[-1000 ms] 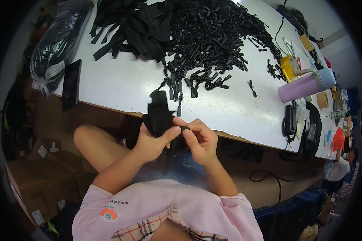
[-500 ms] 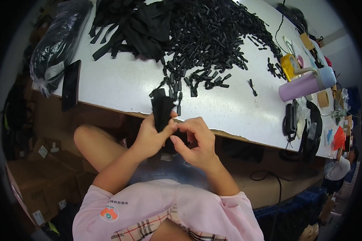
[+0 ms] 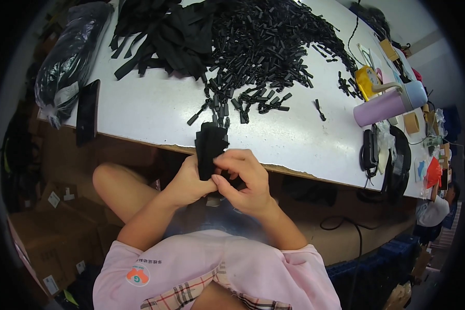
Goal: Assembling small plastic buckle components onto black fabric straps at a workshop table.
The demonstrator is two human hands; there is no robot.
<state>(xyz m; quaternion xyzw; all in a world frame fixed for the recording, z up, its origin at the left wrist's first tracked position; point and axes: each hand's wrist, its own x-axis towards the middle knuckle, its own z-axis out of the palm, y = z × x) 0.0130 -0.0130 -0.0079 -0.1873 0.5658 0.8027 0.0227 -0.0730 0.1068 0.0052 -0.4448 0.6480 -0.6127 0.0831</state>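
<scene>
My left hand point(image 3: 185, 184) is closed around a bundle of black fabric strips point(image 3: 207, 151), whose far ends stick up over the table's front edge. My right hand point(image 3: 249, 185) is right beside it, fingers curled and the thumb tip close to my left thumb. Whatever those right fingers pinch is too small or hidden to make out. Just beyond the bundle, loose black zipper pulls point(image 3: 219, 106) trail off from a big heap of the same pulls point(image 3: 266, 44). A pile of black fabric strips point(image 3: 178, 46) lies left of the heap.
On the white table point(image 3: 144, 111), a phone point(image 3: 88, 111) and a plastic-wrapped black bundle point(image 3: 70, 62) lie at left. At right are a purple bottle point(image 3: 380, 109), a yellow pack point(image 3: 367, 80) and a tape roll point(image 3: 411, 123). Cardboard boxes point(image 3: 51, 232) stand low at left. Another person point(image 3: 434, 213) is far right.
My right hand has moved slightly left, closer against the strips. The bundle in my left hand sits a little lower, its top ends more spread. The whole view has shifted slightly.
</scene>
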